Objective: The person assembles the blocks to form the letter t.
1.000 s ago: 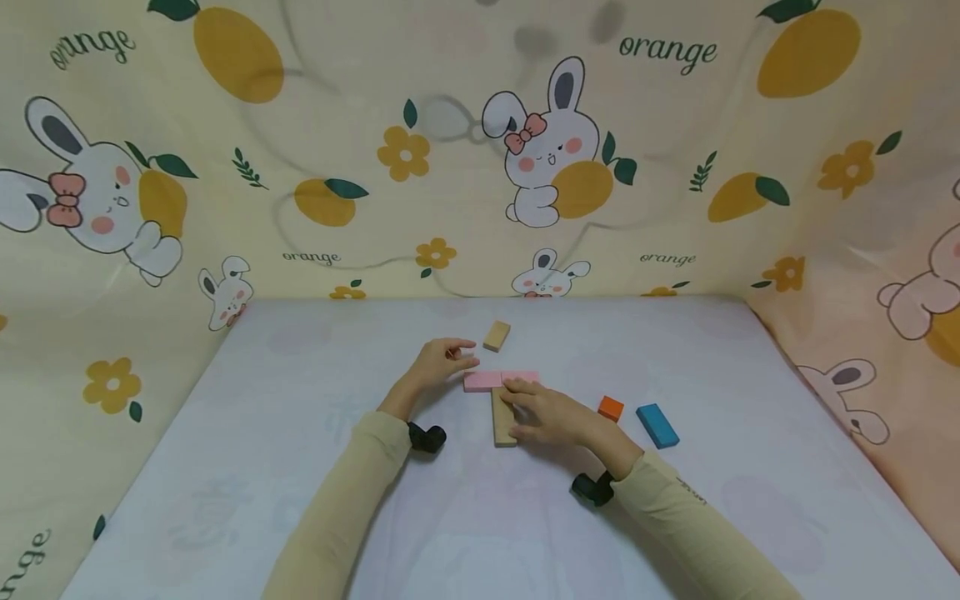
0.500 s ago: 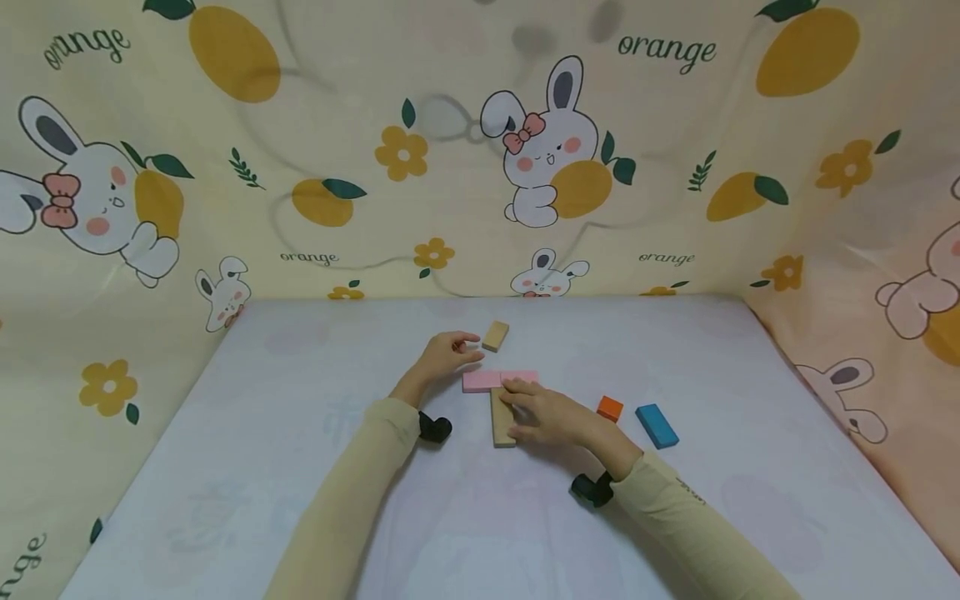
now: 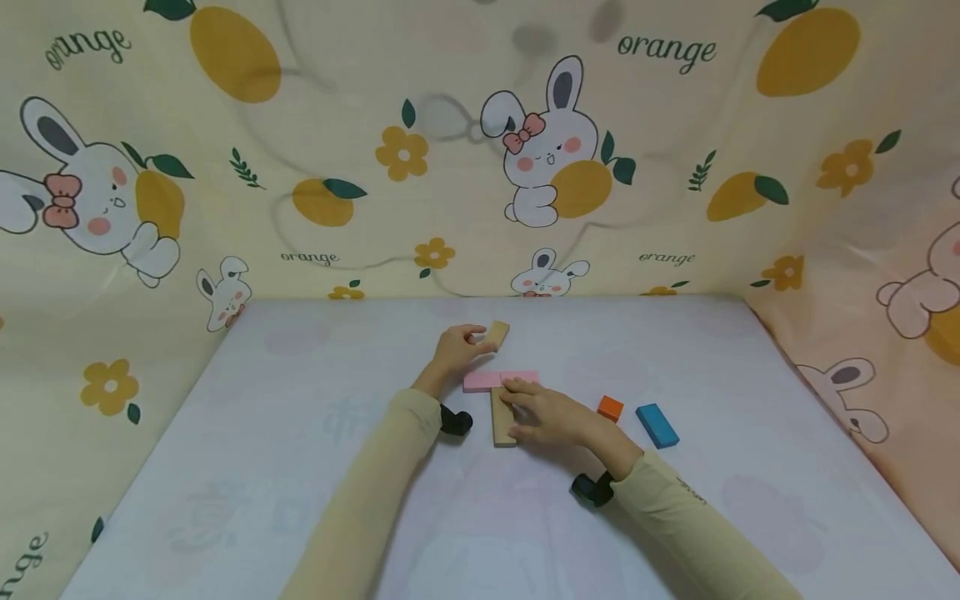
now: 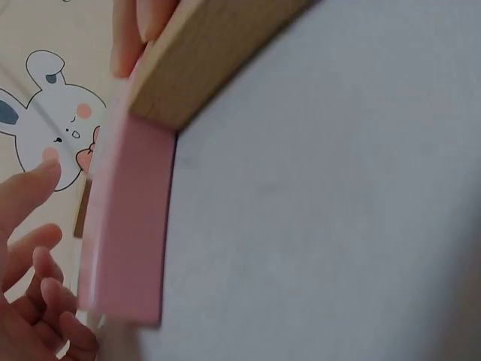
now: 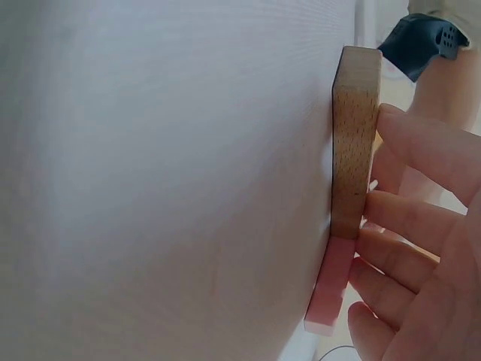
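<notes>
My left hand [image 3: 459,350] is at the short wooden block [image 3: 498,333] at the back, thumb and fingers apart beside its near left side. Whether they touch it is hard to tell. In the left wrist view the left hand's [image 4: 34,263] fingers are spread, beyond the pink block [image 4: 128,226]. My right hand [image 3: 551,412] rests its extended fingers on the long wooden block [image 3: 502,427] and the pink blocks [image 3: 482,382]. Those two pink blocks lie end to end across the far end of the long block, forming a T. The right wrist view shows the right hand's fingertips [image 5: 368,241] on their top faces.
To the right of my right hand lie an orange block [image 3: 611,407], partly hidden by the wrist, and a blue rectangular block [image 3: 657,426]. A white cloth [image 3: 247,467] covers the table. A printed curtain [image 3: 450,167] stands behind it.
My left hand has moved right and away from me, from beside the pink blocks to the short wooden block. The right hand and the blocks stay where they were.
</notes>
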`<state>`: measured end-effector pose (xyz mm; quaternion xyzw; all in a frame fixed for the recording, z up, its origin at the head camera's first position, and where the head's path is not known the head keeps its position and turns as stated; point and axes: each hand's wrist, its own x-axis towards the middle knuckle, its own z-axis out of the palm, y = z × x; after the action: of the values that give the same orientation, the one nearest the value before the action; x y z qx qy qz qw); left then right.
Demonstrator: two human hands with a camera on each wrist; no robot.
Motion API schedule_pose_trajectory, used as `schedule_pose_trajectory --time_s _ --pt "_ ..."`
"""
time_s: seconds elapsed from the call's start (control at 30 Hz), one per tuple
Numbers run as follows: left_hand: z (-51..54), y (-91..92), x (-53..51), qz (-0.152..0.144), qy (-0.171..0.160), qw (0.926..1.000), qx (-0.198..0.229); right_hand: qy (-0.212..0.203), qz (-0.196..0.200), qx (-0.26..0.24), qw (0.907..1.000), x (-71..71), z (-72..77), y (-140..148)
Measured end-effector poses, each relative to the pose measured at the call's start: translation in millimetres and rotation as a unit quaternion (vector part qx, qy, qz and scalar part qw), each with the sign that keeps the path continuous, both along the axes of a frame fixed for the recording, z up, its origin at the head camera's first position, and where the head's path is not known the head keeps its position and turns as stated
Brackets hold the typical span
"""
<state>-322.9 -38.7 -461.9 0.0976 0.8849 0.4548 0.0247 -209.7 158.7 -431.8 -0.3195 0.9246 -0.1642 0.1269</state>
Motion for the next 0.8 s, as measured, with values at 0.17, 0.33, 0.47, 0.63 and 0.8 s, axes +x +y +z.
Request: schedule_pose_trajectory --time_s 0.17,0.33,0.47,0.63,0.8 --pt "-2.5 5.1 -0.2 0.027 -0.009 0.9996 -0.009 0.003 0.002 0.002 1.0000 -1.4 -2.9 0.1" --pt "-0.6 8.6 3.0 0.047 -0.038 0.9981 -0.013 0.006 0.003 -0.001 1.0000 -1.5 -3.6 0.4" --pt "2.0 11.3 6.7 0.054 -0.061 0.9964 -0.023 0.007 0.005 -0.004 1.0000 -1.8 -4.0 0.5" --pt "3.0 15.4 9.0 0.068 -0.066 0.9948 -0.038 0.000 0.001 -0.008 1.0000 -1.3 -3.6 0.6" --pt "2.5 18.7 10.6 0.088 -0.057 0.9932 -0.051 0.000 0.002 -0.010 0.9999 -2.6 -4.9 0.5"
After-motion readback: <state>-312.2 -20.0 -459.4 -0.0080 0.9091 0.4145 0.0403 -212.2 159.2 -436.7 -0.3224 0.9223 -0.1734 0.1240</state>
